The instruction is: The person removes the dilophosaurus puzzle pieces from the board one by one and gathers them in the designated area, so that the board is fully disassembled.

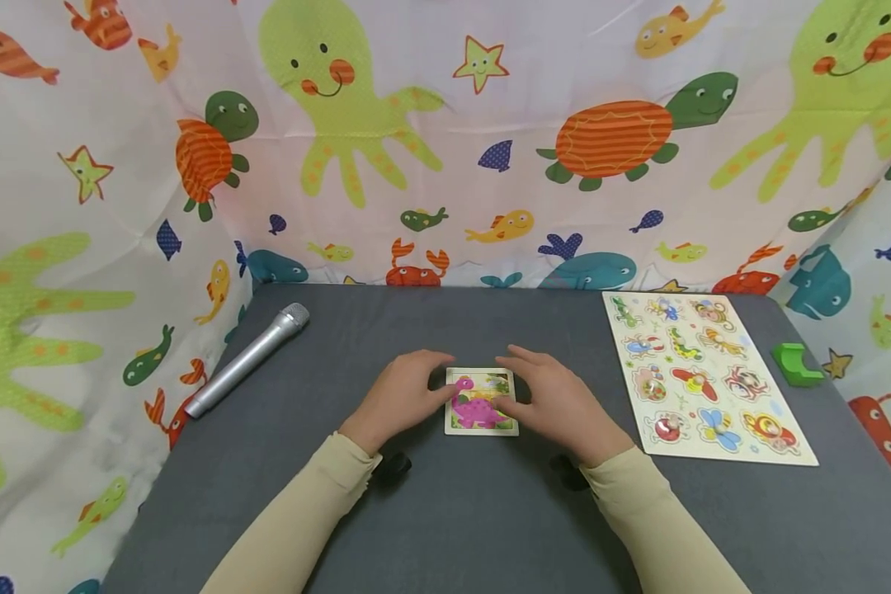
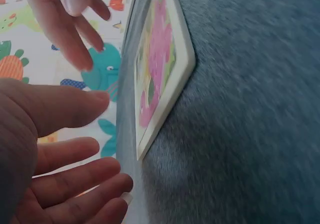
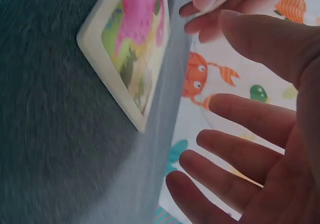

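A small square picture puzzle [image 1: 481,412] with a pink dinosaur and a pale frame lies flat on the dark grey table, between both hands. My left hand [image 1: 410,391] hovers at its left side, fingers spread and thumb toward the picture. On the other side my right hand [image 1: 558,401] mirrors it, fingers loosely extended. In the left wrist view the thumb and fingers stand apart with nothing between them, beside the puzzle [image 2: 160,54]. The right wrist view likewise shows bare, spread fingers near the puzzle's frame [image 3: 107,64].
A silver microphone [image 1: 248,360] lies at the left of the table [image 1: 445,528]. To the right is a white board [image 1: 701,375] with several animal and insect pieces, and beyond it a green curved block [image 1: 796,365]. A curtain [image 1: 445,181] printed with sea animals hangs behind.
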`<state>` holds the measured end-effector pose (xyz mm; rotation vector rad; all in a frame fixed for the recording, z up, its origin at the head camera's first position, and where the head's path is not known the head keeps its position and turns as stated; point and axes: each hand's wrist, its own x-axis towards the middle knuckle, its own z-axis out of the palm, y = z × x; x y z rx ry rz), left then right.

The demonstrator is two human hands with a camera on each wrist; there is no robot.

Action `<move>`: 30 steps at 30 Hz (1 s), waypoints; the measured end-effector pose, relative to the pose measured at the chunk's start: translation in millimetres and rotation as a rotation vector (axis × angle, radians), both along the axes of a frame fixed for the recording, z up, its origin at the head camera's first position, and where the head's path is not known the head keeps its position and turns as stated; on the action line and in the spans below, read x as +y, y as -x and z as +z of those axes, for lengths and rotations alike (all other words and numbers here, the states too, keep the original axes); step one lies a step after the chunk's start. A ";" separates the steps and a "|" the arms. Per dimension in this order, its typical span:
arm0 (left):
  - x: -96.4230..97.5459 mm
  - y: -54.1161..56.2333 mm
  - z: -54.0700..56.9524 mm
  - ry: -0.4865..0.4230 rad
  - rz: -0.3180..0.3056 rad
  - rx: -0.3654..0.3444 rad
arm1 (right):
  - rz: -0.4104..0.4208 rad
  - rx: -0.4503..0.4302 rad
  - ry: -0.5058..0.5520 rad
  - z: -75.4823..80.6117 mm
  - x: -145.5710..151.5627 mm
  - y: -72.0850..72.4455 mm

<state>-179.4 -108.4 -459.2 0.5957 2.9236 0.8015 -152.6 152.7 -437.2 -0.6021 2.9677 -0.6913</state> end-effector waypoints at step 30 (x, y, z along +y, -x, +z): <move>14.2 20.2 -5.1 0.118 -0.053 -0.065 | 0.044 -0.053 -0.038 -27.8 -21.6 -1.9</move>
